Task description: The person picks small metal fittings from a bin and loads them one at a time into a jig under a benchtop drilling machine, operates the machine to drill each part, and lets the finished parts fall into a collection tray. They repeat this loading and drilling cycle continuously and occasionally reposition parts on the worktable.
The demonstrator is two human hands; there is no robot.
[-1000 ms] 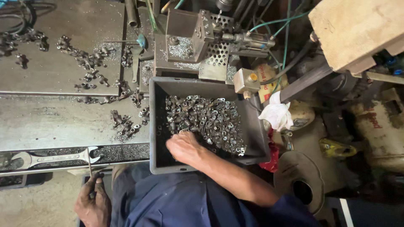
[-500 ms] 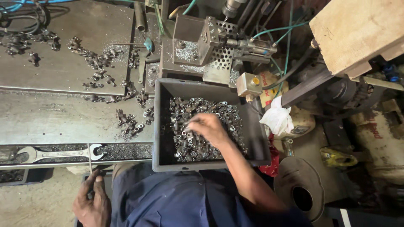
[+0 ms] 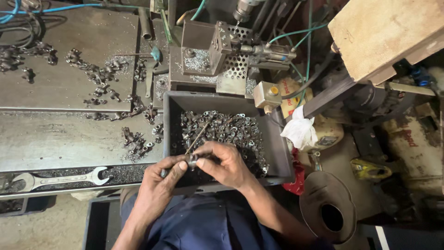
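Now both hands are meeting over the near rim of the grey bin [image 3: 277, 153]: the left hand [image 3: 159, 185] and right hand [image 3: 226, 164] are pinching one small metal part [image 3: 193, 160] between their fingertips. Many parts are waiting in the bin, so most looks undone. Earlier, the right was digging alone.

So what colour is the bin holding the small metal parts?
Dark grey bin; head view.

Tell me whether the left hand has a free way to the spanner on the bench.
Probably yes: the left hand pinches a small metal part, but the spanner lies uncovered nearby.
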